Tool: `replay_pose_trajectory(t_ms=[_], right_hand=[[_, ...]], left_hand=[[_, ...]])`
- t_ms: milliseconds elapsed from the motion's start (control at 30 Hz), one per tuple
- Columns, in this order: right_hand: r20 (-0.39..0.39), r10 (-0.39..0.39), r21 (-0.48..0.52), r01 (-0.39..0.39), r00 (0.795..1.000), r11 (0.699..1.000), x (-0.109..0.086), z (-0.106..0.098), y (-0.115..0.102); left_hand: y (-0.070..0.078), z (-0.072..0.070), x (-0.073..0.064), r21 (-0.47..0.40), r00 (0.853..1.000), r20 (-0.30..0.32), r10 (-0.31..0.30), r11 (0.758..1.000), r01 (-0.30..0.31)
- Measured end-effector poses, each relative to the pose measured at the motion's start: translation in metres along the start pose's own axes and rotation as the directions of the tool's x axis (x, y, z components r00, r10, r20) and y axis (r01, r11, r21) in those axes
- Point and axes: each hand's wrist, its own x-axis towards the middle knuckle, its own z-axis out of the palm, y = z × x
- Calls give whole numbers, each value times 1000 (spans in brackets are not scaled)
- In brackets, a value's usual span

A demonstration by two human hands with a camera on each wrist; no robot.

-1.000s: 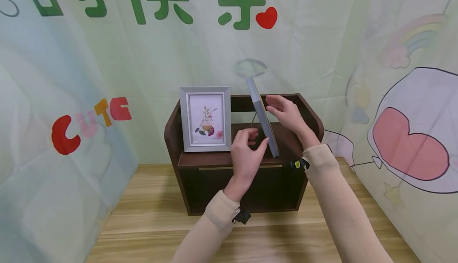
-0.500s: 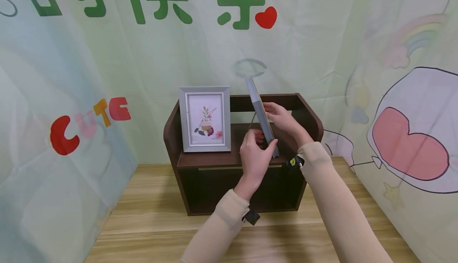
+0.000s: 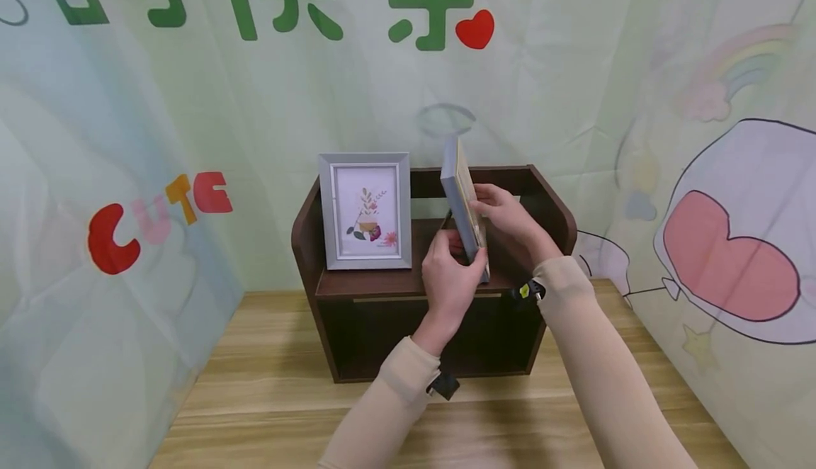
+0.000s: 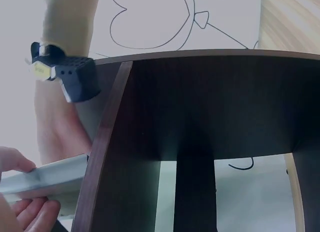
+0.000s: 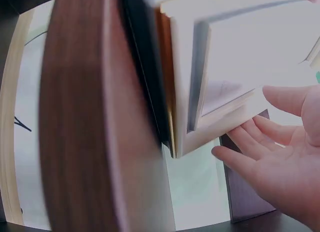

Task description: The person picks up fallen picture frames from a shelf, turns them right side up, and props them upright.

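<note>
Two picture frames are on the top shelf of a dark brown wooden rack (image 3: 376,285). In the head view, the silver-grey picture frame (image 3: 458,196) at the right stands edge-on, tilted, its front turned rightward and its support leg behind. My left hand (image 3: 449,278) pinches its near edge, thumb in front and fingers behind; the left wrist view shows this grip around the frame (image 4: 50,178). My right hand (image 3: 510,217) holds its far side. In the right wrist view, that hand (image 5: 280,152) has its thumb by the frame's front (image 5: 240,67) and fingers at the edge.
Another silver frame (image 3: 366,210) with a flower picture stands at the shelf's left, facing me. The rack's raised sides (image 3: 551,207) and back rail (image 3: 503,175) bound the shelf. The rack stands on a wood-grain table (image 3: 268,384) before printed cloth walls (image 3: 255,100).
Both hands have closed in on the right-hand frame, the left moving rightward to it and the right coming in from the right. The frame has turned, showing more of its front side.
</note>
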Motion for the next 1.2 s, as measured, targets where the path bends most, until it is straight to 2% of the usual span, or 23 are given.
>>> replay_pose_trajectory(t_ms=[200,533,700,833,967,1200], right_hand=[[-57,32,-40,-34,998,999,-6,-1,-3],[-125,31,-83,-42,992,996,-11,-5,5],[-176,51,-121,-73,983,990,-16,-6,7],[-229,60,-166,-100,972,981,-23,-7,6],[-267,62,-186,-114,962,976,-29,-8,7],[-332,78,-195,-150,940,969,-39,-4,9]], left_hand=[[-4,-10,5,-56,998,25,-54,997,56],[-17,-29,21,-128,982,137,-132,980,150],[-26,-37,29,-147,967,205,-148,973,180],[-31,-41,33,-192,960,243,-137,964,186],[-36,-44,33,-221,963,233,-135,957,187],[-40,-46,27,-181,976,153,-156,966,183]])
